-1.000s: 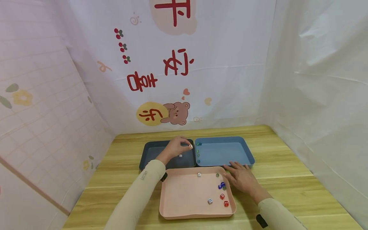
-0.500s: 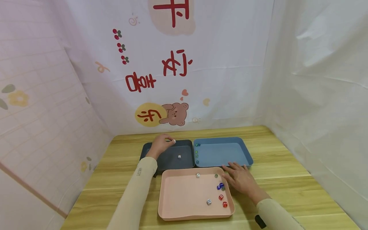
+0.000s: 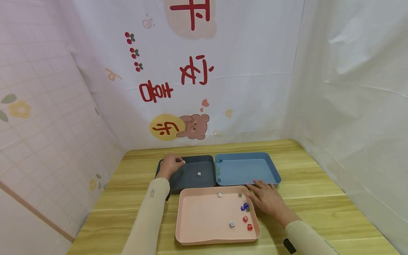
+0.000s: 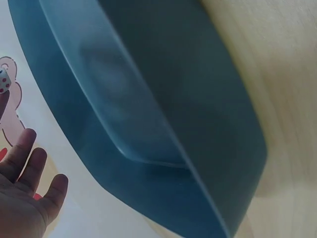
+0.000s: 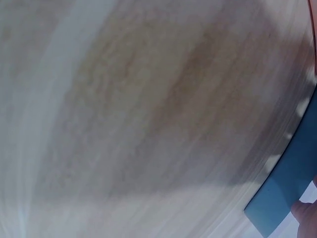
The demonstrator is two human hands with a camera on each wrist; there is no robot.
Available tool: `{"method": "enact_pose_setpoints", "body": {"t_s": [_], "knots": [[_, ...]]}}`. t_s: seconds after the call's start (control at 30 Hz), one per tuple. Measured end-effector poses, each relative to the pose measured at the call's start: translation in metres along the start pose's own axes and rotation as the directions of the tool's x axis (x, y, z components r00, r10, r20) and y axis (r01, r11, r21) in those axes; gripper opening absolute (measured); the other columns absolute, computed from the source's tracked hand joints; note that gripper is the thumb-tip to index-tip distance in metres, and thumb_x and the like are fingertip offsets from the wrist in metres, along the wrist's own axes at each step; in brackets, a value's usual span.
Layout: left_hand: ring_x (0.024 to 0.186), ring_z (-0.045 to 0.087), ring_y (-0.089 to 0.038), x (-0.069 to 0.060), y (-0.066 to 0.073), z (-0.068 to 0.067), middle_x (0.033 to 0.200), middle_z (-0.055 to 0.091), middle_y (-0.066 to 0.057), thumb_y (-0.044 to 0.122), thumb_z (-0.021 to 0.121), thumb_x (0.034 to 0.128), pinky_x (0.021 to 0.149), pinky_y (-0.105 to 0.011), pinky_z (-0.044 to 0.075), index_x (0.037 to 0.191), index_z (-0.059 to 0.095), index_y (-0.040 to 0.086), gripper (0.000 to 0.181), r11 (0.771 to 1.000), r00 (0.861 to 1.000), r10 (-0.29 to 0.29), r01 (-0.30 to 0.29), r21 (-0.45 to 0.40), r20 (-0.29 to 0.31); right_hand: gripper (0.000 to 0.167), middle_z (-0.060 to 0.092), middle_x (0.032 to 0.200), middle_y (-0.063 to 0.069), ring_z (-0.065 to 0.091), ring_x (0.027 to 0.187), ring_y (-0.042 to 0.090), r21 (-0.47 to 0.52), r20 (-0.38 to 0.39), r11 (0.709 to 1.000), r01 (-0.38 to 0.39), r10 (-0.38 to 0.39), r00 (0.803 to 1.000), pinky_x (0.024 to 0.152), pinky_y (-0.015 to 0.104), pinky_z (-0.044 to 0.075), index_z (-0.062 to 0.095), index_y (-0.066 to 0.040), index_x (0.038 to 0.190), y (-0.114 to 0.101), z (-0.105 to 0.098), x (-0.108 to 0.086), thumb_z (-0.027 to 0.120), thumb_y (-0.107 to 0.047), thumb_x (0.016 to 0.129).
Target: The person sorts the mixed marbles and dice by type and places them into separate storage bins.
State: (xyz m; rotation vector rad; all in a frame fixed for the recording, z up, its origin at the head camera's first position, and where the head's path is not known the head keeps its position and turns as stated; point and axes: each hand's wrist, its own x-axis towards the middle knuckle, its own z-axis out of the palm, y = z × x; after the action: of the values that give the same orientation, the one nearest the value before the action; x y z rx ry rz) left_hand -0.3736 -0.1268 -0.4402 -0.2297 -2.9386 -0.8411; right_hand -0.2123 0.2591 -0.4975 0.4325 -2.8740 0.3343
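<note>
Your left hand pinches a white die above the dark tray, which sits at eleven o'clock from the pink tray. A second die lies in it, toward three o'clock. Your right hand, fingers extended, is at the pink tray's two o'clock, beside the blue tray.

You hold with your left hand a small white die with red dots, over the dark blue tray. Your right hand lies at the neighbouring rims of the pink tray and the light blue tray.
</note>
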Motion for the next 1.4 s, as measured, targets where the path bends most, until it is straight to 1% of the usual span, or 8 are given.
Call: {"method": "enact_pose_setpoints", "body": {"t_s": [0.07,0.17,0.3,0.4,0.63,1.0,1.13,1.4], "knots": [[0.116,0.056,-0.036,-0.001,-0.001,0.0,0.123,0.063,-0.014,0.028,0.072,0.0925,0.1,-0.064,0.037,0.102,0.077,0.011,0.021,1.0,1.0,-0.001,0.001,0.014,-0.001,0.048,0.052,0.142,0.02,0.044,0.133,0.045,-0.005,0.004,1.0,0.001,-0.001,1.0,0.104,0.071,0.027,0.06,-0.012,0.139,0.0,0.0,0.0,0.057,-0.041,0.1],[0.12,0.054,-0.038,-0.001,-0.002,-0.001,0.128,0.061,-0.016,0.027,0.071,0.0933,0.102,-0.063,0.036,0.115,0.074,0.009,0.028,1.0,1.0,-0.021,0.021,0.014,0.0,0.049,0.052,0.142,0.02,0.044,0.133,0.045,-0.008,0.005,1.0,0.004,-0.004,1.0,0.104,0.071,0.027,0.06,-0.012,0.139,0.001,0.001,0.0,0.057,-0.041,0.1],[0.122,0.054,-0.038,-0.001,0.001,-0.003,0.132,0.06,-0.017,0.027,0.069,0.0938,0.101,-0.06,0.04,0.127,0.068,0.007,0.038,0.999,0.999,-0.034,0.034,-0.004,-0.007,0.049,0.052,0.142,0.02,0.044,0.133,0.045,-0.009,0.005,1.0,0.004,-0.004,1.0,0.105,0.071,0.027,0.059,-0.012,0.14,0.002,0.002,0.0,0.057,-0.041,0.1],[0.119,0.056,-0.037,-0.001,0.005,-0.004,0.13,0.061,-0.017,0.026,0.069,0.0938,0.098,-0.057,0.044,0.126,0.068,0.007,0.038,1.0,1.0,-0.025,0.025,-0.011,-0.016,0.049,0.052,0.142,0.02,0.044,0.133,0.045,-0.014,0.0,1.0,0.004,-0.004,1.0,0.105,0.071,0.027,0.059,-0.012,0.14,0.003,0.003,0.0,0.056,-0.041,0.1],[0.118,0.057,-0.037,-0.003,0.017,-0.004,0.127,0.062,-0.017,0.024,0.072,0.0919,0.096,-0.056,0.045,0.12,0.071,0.005,0.034,0.999,0.999,0.029,-0.03,-0.029,-0.044,0.049,0.052,0.143,0.019,0.043,0.133,0.045,-0.017,-0.003,1.0,0.003,-0.003,1.0,0.105,0.071,0.027,0.059,-0.013,0.14,0.004,0.004,-0.001,0.056,-0.041,0.1],[0.124,0.051,-0.035,-0.003,0.034,0.0,0.132,0.056,-0.017,0.027,0.07,0.0936,0.102,-0.053,0.043,0.123,0.071,0.008,0.035,0.994,0.999,0.044,-0.046,-0.103,-0.014,0.048,0.052,0.142,0.02,0.045,0.132,0.045,-0.016,-0.014,1.0,0.011,-0.012,1.0,0.104,0.071,0.028,0.06,-0.012,0.139,0.004,0.006,-0.001,0.058,-0.04,0.1],[0.128,0.049,-0.035,-0.003,0.038,0.002,0.133,0.056,-0.016,0.027,0.069,0.0946,0.105,-0.053,0.041,0.125,0.069,0.007,0.036,0.986,0.997,0.076,-0.075,-0.148,0.002,0.048,0.053,0.141,0.02,0.045,0.131,0.046,-0.016,-0.023,1.0,0.016,-0.016,1.0,0.104,0.071,0.028,0.06,-0.013,0.139,0.005,0.007,0.0,0.058,-0.04,0.099],[0.131,0.047,-0.033,-0.008,0.056,0.007,0.135,0.057,-0.013,0.024,0.07,0.0944,0.107,-0.052,0.039,0.124,0.07,0.008,0.033,0.955,0.988,0.152,-0.137,-0.262,0.04,0.049,0.053,0.142,0.02,0.045,0.132,0.045,-0.018,-0.018,1.0,0.019,-0.02,1.0,0.104,0.071,0.028,0.06,-0.013,0.139,0.007,0.009,-0.001,0.057,-0.042,0.099]]}}
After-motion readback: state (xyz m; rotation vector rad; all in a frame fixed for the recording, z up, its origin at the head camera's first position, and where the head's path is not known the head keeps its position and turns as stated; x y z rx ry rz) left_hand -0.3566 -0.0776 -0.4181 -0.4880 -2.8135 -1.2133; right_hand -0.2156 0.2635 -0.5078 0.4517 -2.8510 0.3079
